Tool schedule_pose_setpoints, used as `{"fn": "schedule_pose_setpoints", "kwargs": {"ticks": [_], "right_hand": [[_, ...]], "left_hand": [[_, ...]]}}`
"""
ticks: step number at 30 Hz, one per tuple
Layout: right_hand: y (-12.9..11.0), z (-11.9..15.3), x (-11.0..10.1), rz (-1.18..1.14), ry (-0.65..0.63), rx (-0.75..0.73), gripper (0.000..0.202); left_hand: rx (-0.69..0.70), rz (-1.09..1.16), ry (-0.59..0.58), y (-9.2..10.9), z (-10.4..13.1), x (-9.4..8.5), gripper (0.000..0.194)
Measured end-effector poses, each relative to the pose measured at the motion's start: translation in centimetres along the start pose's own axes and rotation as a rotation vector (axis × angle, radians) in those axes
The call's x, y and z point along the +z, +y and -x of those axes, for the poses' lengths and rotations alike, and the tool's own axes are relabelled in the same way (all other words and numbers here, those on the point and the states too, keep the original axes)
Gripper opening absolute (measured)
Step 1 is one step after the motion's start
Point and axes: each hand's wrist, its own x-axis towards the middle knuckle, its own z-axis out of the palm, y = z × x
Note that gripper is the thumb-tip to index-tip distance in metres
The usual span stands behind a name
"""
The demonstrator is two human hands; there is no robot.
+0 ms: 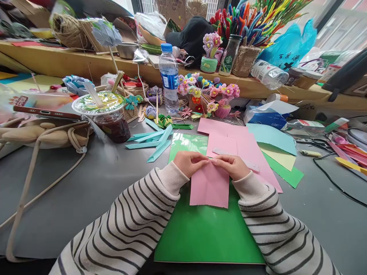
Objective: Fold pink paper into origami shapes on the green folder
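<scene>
A creased pink paper piece [209,189] hangs between my hands over a green sheet [209,233]. My left hand [191,163] pinches its top edge near the middle. Close beside it, fingertips almost touching, my right hand [231,165] pinches the same edge. Behind the hands lie another small pink piece [222,143], a larger pink sheet [255,151] and a pale ruler-like strip [252,166], partly hidden by my right hand.
Folded light-blue strips [160,147] lie at the left, near a lidded drink cup [111,124]. A water bottle [169,82] stands behind. Blue, yellow and green papers [273,139] and scissors [318,143] are at the right. Crochet flowers [210,91] line the back.
</scene>
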Motion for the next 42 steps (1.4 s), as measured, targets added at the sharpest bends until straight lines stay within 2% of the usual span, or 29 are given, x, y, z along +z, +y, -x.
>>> {"fn": "schedule_pose_setpoints", "kwargs": {"ticks": [17, 22, 29, 35, 42], "right_hand": [[-0.07, 0.05, -0.08, -0.027, -0.009, 0.014, 0.023], [0.02, -0.11, -0.35, -0.043, -0.032, 0.085, 0.025], [-0.16, 0.33, 0.20, -0.061, 0.072, 0.037, 0.025], [-0.47, 0.41, 0.36, -0.054, 0.102, 0.064, 0.024], [-0.40, 0.12, -0.06, -0.112, 0.020, 0.112, 0.025]], "left_hand": [[0.045, -0.015, 0.000, 0.05, 0.10, 0.05, 0.015], [0.035, -0.005, 0.007, -0.25, -0.09, -0.20, 0.017], [-0.047, 0.025, 0.019, -0.47, -0.18, -0.38, 0.016], [-0.063, 0.068, 0.025, -0.36, -0.12, -0.17, 0.015], [-0.029, 0.134, 0.038, -0.62, 0.00, 0.09, 0.017]]}}
